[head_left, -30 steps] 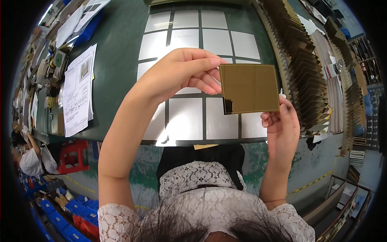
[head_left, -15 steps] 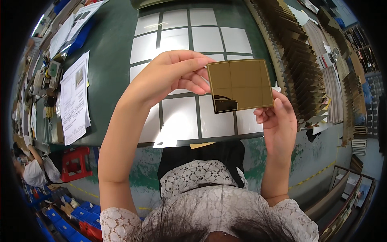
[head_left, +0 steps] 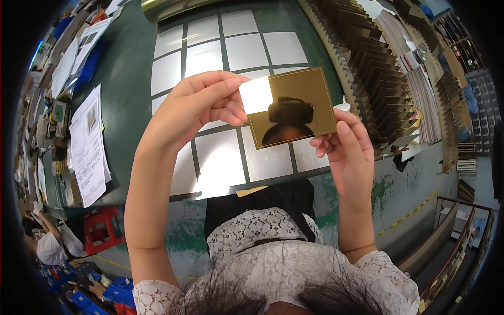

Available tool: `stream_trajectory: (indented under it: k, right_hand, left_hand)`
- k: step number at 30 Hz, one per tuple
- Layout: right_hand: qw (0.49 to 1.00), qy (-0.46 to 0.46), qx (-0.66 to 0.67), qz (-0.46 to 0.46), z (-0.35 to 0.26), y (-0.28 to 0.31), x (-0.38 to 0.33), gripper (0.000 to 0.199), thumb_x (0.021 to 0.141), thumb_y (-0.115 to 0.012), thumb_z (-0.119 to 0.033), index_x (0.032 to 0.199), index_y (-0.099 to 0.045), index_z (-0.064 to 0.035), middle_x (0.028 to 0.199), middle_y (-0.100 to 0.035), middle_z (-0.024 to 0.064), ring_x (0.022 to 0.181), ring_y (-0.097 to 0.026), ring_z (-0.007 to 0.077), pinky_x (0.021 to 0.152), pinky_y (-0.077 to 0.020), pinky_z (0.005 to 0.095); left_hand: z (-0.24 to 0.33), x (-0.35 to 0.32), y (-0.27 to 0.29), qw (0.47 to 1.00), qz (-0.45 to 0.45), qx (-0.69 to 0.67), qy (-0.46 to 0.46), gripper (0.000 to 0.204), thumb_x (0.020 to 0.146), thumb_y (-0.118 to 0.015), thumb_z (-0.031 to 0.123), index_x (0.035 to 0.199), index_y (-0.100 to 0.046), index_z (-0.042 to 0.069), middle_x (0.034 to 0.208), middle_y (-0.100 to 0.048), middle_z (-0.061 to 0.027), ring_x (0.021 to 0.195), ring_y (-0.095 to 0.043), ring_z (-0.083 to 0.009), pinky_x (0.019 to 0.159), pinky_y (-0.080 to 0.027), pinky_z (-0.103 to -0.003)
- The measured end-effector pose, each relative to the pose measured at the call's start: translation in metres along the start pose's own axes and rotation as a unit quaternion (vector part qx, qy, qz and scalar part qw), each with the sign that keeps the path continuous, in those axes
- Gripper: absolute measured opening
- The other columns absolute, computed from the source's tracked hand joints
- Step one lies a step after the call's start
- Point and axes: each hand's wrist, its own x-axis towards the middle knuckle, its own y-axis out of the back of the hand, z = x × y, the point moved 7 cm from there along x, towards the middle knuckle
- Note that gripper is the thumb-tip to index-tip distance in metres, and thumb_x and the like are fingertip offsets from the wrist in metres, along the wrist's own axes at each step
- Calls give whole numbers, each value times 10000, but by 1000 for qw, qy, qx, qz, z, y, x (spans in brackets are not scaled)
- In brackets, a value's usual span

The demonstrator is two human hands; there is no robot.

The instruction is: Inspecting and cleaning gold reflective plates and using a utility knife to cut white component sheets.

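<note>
A gold-toned mirror-like rectangular plate [head_left: 303, 86] is held up above the green table, tilted, with its glossy face toward me. My left hand [head_left: 197, 110] pinches its left edge between thumb and fingers. At the opposite edge, the lower right corner is gripped by my right hand [head_left: 350, 147], thumb in front and fingers behind. A bright light patch and a dark reflection of a head with headgear show on the plate. Beneath it lie several pale, shiny rectangular sheets [head_left: 220, 157] in rows, partly hidden by the plate and my left arm. A small white thing [head_left: 344, 106] shows beside my right fingers.
To the right, a long slotted rack [head_left: 386, 86] holds several upright gold-brown plates. Printed papers [head_left: 86, 152] lie at the table's left. A gold roll-like object [head_left: 173, 8] sits at the far edge. Another person [head_left: 52, 244] and a red stool [head_left: 102, 231] are at lower left.
The plate has moved left in view and tilted, its right side now higher. A bright glare and a head reflection have appeared on it. Both hands keep their hold; the whole view has shifted slightly.
</note>
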Motion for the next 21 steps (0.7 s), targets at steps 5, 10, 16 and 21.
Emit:
stream_trajectory:
  k: [5,10,16,21]
  right_hand:
    - [1000,4,-4,-9,0,0,0,253,985,-438,-111,1181,-529,20,998,-650,116,824,-652,182,670,-500,266]
    - [1000,4,-7,-2,0,0,0,252,982,-447,-107,1183,-529,20,974,-646,107,825,-653,183,671,-501,268]
    - [999,13,-45,11,-4,3,4,269,973,-460,-95,1199,-526,35,930,-646,87,792,-638,158,673,-489,254]
    - [993,26,-97,64,-17,17,15,256,954,-490,-72,1178,-550,38,841,-626,45,685,-544,80,653,-459,229]
  left_hand:
    - [4,-3,1,1000,-4,-3,-21,273,940,-546,198,1074,-624,-27,784,-627,-63,701,-638,-127,662,-542,-227]
    - [5,-3,1,1000,-2,-4,-27,274,941,-547,203,1071,-627,-24,780,-629,-62,706,-636,-125,665,-541,-231]
    - [2,-13,-4,999,9,13,-39,248,953,-512,180,1057,-596,-29,792,-643,-81,697,-644,-138,621,-533,-230]
    - [-25,-38,-26,998,-52,-17,8,172,924,-545,115,1035,-576,-12,841,-677,-129,788,-690,-220,638,-563,-271]
